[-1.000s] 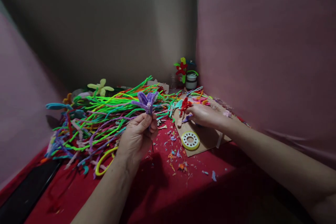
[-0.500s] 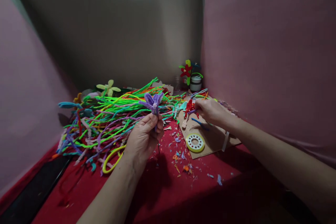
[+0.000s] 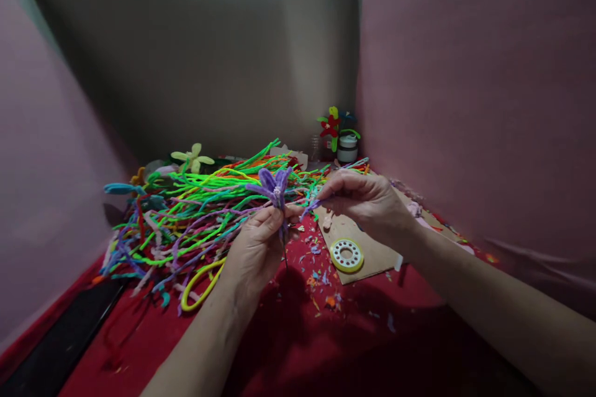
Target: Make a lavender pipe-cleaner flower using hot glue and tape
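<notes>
My left hand [image 3: 255, 247] is closed round the thin stem of a purple pipe-cleaner flower [image 3: 272, 183], holding it upright above the red cloth. My right hand [image 3: 367, 198] hovers just to its right, fingers pinched on a short purple piece of pipe cleaner [image 3: 311, 205] whose tip points at the flower. The two hands are nearly touching. A big heap of coloured pipe cleaners [image 3: 195, 205] lies behind and to the left of the flower.
A cardboard sheet [image 3: 367, 248] with a yellow-and-white ring [image 3: 346, 255] lies under my right hand. Small cut scraps [image 3: 321, 273] litter the red cloth. A small white jar with a red flower [image 3: 344, 136] stands in the back corner. Pink walls close in on both sides.
My right hand left the cardboard's far end and came left toward the flower, now pinching a purple piece. The left hand kept the flower almost still.
</notes>
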Demonstrator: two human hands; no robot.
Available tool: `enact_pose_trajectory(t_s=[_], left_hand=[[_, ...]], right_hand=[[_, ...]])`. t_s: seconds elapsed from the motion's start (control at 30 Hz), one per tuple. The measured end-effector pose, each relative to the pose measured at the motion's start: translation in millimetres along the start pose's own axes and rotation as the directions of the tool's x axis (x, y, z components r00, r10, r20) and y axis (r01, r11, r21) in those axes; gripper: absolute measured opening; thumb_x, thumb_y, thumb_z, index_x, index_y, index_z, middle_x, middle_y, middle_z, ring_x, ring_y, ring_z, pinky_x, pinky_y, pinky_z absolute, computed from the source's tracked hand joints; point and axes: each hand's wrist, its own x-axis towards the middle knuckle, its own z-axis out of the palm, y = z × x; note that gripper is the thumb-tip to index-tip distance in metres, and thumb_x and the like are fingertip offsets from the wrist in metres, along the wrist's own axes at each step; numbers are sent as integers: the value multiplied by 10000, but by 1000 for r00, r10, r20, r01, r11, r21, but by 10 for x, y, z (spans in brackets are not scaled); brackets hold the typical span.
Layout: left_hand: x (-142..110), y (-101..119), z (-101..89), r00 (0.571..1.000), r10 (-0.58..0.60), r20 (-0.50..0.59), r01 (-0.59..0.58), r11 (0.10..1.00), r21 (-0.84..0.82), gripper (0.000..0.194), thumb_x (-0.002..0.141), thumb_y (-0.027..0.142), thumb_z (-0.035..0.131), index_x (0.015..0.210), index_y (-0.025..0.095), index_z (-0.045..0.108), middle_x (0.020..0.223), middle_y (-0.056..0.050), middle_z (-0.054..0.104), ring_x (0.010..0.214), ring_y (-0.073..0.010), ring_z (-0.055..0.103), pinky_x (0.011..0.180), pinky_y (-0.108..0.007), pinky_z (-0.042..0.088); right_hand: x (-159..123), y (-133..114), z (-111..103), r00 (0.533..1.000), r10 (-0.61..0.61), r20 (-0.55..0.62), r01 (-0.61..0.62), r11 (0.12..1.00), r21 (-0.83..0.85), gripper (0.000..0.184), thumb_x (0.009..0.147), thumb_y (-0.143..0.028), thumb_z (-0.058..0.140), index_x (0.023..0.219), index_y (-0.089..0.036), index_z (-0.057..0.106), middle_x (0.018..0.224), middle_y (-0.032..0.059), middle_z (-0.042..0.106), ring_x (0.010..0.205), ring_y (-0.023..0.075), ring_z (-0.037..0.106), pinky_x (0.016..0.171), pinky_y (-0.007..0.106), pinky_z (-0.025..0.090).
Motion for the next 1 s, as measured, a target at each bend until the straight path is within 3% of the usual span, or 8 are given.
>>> enact_pose_trajectory(t_s=[0.1,0.2,0.37,0.47,0.63,0.83,1.0], left_hand=[[-31,20,41,998,-26,51,26,1000,-5,304,548,322,818,727,110,693,772,-58,683,667,-146,602,582,-249,495],[-72,52,75,991,-83,105,86,996,-23,280,541,308,824,686,122,674,712,-54,680,628,-139,606,563,-235,484],[-92,62,73,988,-117,105,122,992,-38,265,553,291,821,665,106,668,616,-49,665,571,-112,596,551,-202,466],[-81,46,67,990,-91,109,96,995,-41,273,555,302,818,663,103,664,587,-43,652,551,-108,584,537,-197,452],[-73,26,66,992,-50,113,49,999,9,270,565,315,811,656,107,665,584,-41,648,553,-110,578,551,-205,446],[-78,-3,52,989,-70,133,65,997,45,224,614,296,783,677,114,669,597,-38,642,561,-111,570,558,-212,438],[-86,-25,57,984,-111,139,105,993,50,252,579,311,801,649,114,660,579,-43,632,550,-117,565,545,-218,433]], right_hand=[[-18,-47,50,997,-76,8,76,997,-20,55,747,-152,646,757,-198,675,758,3,568,713,120,524,669,279,422],[-13,-43,68,997,-76,28,76,997,-21,77,749,-137,640,741,-207,673,752,2,557,712,122,519,669,281,429],[-9,16,80,999,-31,29,31,999,16,108,732,-114,629,726,-208,681,751,5,551,713,124,513,651,279,430],[-31,85,97,998,58,30,-62,981,181,75,691,-132,659,717,-202,672,742,-3,566,673,111,515,615,266,432],[-84,151,125,955,273,118,-296,834,465,129,667,-212,698,780,-171,650,670,-10,610,574,94,542,584,259,431],[-119,176,164,887,447,118,-414,654,633,185,584,-151,760,699,-143,615,617,-26,605,514,90,570,551,245,457],[-168,239,161,866,470,173,-443,558,702,194,586,-116,751,709,-141,603,616,-30,601,513,94,588,517,229,466]])
